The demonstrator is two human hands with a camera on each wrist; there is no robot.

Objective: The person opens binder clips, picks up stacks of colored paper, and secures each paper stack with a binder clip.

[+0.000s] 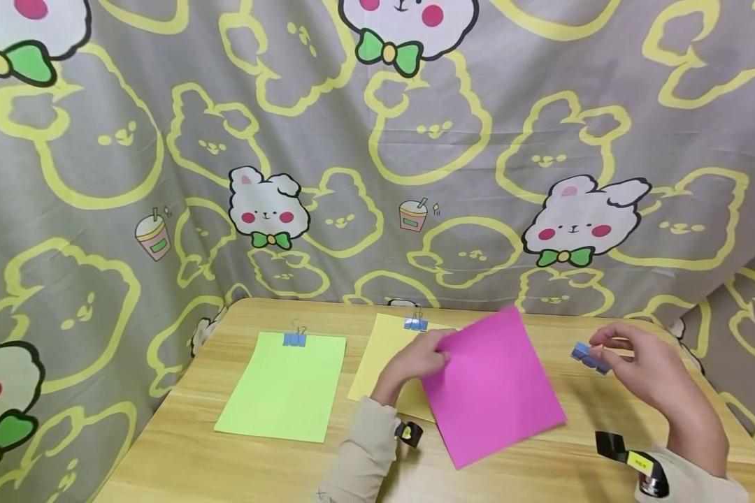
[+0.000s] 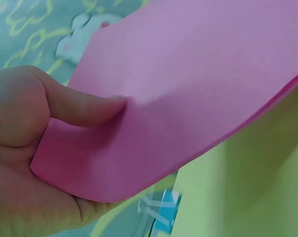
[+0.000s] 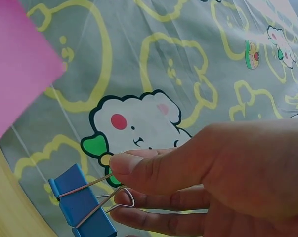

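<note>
A stack of magenta paper (image 1: pixel 493 391) is held up off the table by my left hand (image 1: pixel 417 360), thumb on the near face and fingers behind. In the left wrist view several sheet edges show along the side of the magenta paper (image 2: pixel 188 113). To the right, my right hand (image 1: pixel 644 360) pinches the wire handles of a blue binder clip (image 1: pixel 590 358). The right wrist view shows the blue binder clip (image 3: pixel 84 202) beyond the thumb and fingertips, apart from the paper. Whether its mouth is parted cannot be told.
Green paper (image 1: pixel 286 391) with a blue binder clip (image 1: pixel 294 339) on its top edge lies at the left. Yellow paper (image 1: pixel 377 356), clipped by another blue binder clip (image 1: pixel 415 324), lies partly behind the magenta paper. A patterned curtain (image 1: pixel 352 140) hangs behind the wooden table (image 1: pixel 182 447).
</note>
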